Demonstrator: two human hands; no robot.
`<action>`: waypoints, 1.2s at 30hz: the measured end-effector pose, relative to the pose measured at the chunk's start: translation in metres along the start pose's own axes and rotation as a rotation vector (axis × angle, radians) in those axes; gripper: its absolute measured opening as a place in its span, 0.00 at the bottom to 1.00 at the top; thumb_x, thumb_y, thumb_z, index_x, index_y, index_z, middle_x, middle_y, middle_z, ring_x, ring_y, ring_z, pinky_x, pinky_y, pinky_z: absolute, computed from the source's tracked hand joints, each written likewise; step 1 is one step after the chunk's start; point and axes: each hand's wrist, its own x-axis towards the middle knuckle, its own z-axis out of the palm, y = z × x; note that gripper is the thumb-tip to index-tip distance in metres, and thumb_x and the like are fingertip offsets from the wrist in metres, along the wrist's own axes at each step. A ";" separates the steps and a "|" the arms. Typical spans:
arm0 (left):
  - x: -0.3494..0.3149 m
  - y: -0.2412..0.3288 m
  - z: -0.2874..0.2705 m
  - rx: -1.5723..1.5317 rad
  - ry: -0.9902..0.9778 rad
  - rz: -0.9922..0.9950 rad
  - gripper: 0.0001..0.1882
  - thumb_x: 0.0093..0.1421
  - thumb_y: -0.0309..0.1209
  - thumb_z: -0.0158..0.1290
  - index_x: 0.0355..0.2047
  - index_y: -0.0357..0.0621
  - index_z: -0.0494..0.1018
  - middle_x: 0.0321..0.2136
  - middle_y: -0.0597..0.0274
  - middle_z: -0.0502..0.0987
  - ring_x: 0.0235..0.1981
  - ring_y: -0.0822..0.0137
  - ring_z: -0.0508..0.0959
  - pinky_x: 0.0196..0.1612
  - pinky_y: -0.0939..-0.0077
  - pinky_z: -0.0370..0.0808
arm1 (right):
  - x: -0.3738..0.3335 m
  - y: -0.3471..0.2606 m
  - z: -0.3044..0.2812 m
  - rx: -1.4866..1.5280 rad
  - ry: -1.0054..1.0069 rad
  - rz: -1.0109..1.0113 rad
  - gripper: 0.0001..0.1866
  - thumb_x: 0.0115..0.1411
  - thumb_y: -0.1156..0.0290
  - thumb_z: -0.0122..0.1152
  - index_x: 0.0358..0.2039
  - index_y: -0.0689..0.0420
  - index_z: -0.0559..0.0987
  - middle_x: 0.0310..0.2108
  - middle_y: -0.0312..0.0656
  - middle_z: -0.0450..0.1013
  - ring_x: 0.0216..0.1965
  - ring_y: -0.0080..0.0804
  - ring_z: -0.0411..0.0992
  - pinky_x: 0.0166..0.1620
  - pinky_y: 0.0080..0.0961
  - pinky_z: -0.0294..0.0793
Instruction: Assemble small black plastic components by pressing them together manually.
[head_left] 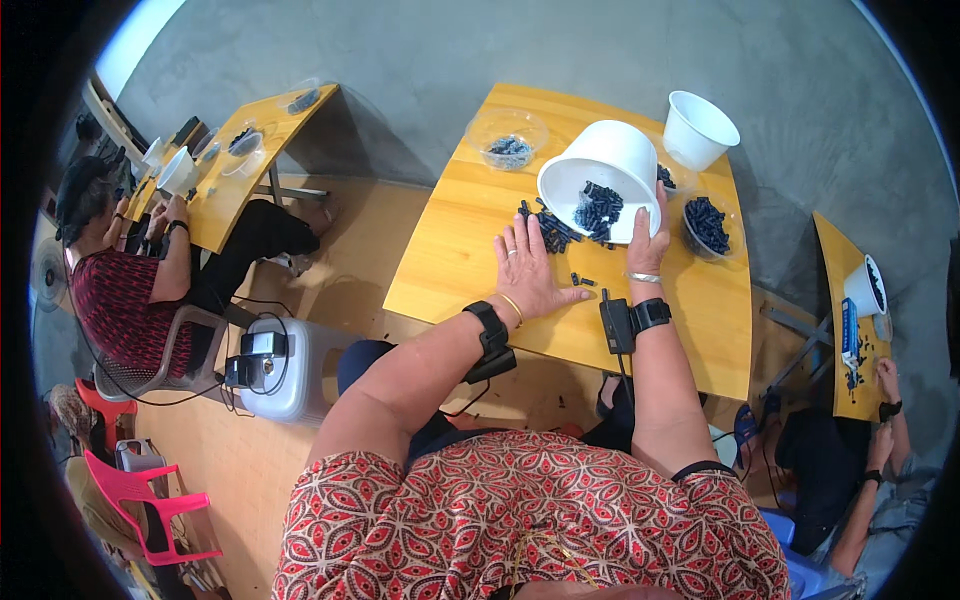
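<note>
My right hand [648,245] grips the rim of a large white tub [612,150], which lies tipped with its mouth toward me. Small black cylindrical pieces [600,210] sit inside it, some at its lower lip. On the table, more black pieces [552,226] form a loose heap left of the tub's mouth. My left hand [529,272] rests flat, fingers spread, its fingertips at the near side of that heap. A few stray pieces [582,280] lie between my two hands.
A clear bowl of black pieces [707,228] stands right of the tub. Behind are an upright white tub [700,130] and a clear bowl [508,148] holding small dark bits. Cables hang from my wrists. Other people sit at a left table [235,205] and a right table [850,390].
</note>
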 end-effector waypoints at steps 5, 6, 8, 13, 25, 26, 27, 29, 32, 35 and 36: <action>0.001 0.003 -0.005 0.042 -0.072 -0.021 0.70 0.35 0.67 0.56 0.59 0.24 0.37 0.60 0.33 0.42 0.62 0.41 0.43 0.62 0.50 0.37 | 0.000 -0.003 -0.002 0.000 0.001 -0.006 0.24 0.60 0.68 0.46 0.55 0.64 0.64 0.56 0.49 0.62 0.57 0.39 0.60 0.58 0.31 0.56; 0.001 0.002 -0.004 0.043 -0.073 -0.021 0.70 0.35 0.67 0.56 0.59 0.24 0.37 0.60 0.33 0.42 0.62 0.41 0.43 0.62 0.50 0.37 | 0.001 -0.001 -0.002 0.000 0.001 -0.004 0.24 0.60 0.68 0.46 0.55 0.64 0.64 0.56 0.49 0.62 0.57 0.39 0.60 0.58 0.31 0.56; 0.001 0.002 -0.002 0.022 -0.031 -0.009 0.69 0.35 0.68 0.56 0.59 0.24 0.37 0.60 0.34 0.42 0.62 0.41 0.42 0.62 0.51 0.37 | 0.003 -0.002 -0.003 -0.037 0.016 -0.046 0.24 0.60 0.67 0.47 0.56 0.64 0.63 0.56 0.49 0.62 0.57 0.39 0.60 0.58 0.30 0.56; 0.002 0.003 -0.006 0.030 -0.074 -0.014 0.69 0.36 0.68 0.55 0.59 0.23 0.36 0.60 0.34 0.41 0.62 0.41 0.42 0.62 0.51 0.36 | 0.002 -0.005 -0.001 0.015 0.046 -0.011 0.24 0.61 0.66 0.47 0.56 0.63 0.63 0.56 0.48 0.62 0.56 0.38 0.60 0.57 0.30 0.57; 0.001 0.002 -0.002 0.024 -0.065 0.004 0.69 0.36 0.68 0.54 0.59 0.23 0.34 0.60 0.34 0.42 0.63 0.44 0.42 0.63 0.50 0.35 | 0.004 -0.002 -0.007 -0.134 0.043 -0.126 0.23 0.61 0.66 0.45 0.55 0.62 0.65 0.55 0.50 0.62 0.57 0.43 0.59 0.58 0.33 0.55; 0.001 0.001 -0.003 0.027 -0.059 0.005 0.69 0.36 0.68 0.54 0.59 0.23 0.34 0.60 0.34 0.42 0.63 0.44 0.42 0.63 0.50 0.35 | 0.004 -0.004 -0.006 -0.174 0.063 -0.142 0.23 0.61 0.66 0.45 0.55 0.63 0.65 0.55 0.51 0.62 0.57 0.44 0.59 0.59 0.34 0.55; 0.001 0.000 -0.003 0.028 -0.062 0.005 0.69 0.36 0.68 0.54 0.59 0.23 0.34 0.60 0.34 0.42 0.63 0.44 0.42 0.63 0.50 0.35 | 0.004 -0.002 -0.006 -0.175 0.063 -0.139 0.23 0.61 0.66 0.45 0.55 0.63 0.65 0.55 0.51 0.62 0.57 0.44 0.59 0.59 0.34 0.55; 0.002 0.001 -0.004 0.020 -0.065 0.003 0.69 0.37 0.68 0.54 0.59 0.23 0.35 0.60 0.34 0.43 0.63 0.44 0.43 0.62 0.49 0.36 | 0.005 0.000 -0.006 -0.163 0.035 -0.128 0.29 0.61 0.59 0.48 0.57 0.65 0.61 0.55 0.49 0.61 0.55 0.38 0.60 0.57 0.30 0.57; 0.002 0.000 -0.001 0.030 -0.056 0.008 0.69 0.37 0.68 0.54 0.59 0.23 0.35 0.60 0.34 0.43 0.63 0.45 0.44 0.62 0.49 0.36 | 0.005 -0.008 -0.006 -0.186 0.062 -0.122 0.23 0.61 0.66 0.45 0.55 0.63 0.65 0.55 0.53 0.62 0.57 0.46 0.59 0.59 0.35 0.54; 0.002 0.002 -0.004 0.033 -0.078 0.006 0.68 0.37 0.68 0.54 0.59 0.23 0.35 0.60 0.35 0.43 0.63 0.44 0.43 0.62 0.48 0.36 | 0.005 -0.003 -0.006 -0.224 0.062 -0.152 0.23 0.62 0.66 0.45 0.55 0.63 0.64 0.55 0.53 0.61 0.57 0.47 0.59 0.58 0.36 0.55; 0.002 0.002 -0.004 0.032 -0.076 0.010 0.68 0.37 0.68 0.54 0.59 0.23 0.35 0.60 0.35 0.43 0.63 0.44 0.43 0.62 0.48 0.36 | 0.006 -0.001 -0.007 -0.226 0.065 -0.155 0.23 0.62 0.66 0.45 0.55 0.63 0.64 0.55 0.53 0.61 0.57 0.47 0.59 0.58 0.36 0.55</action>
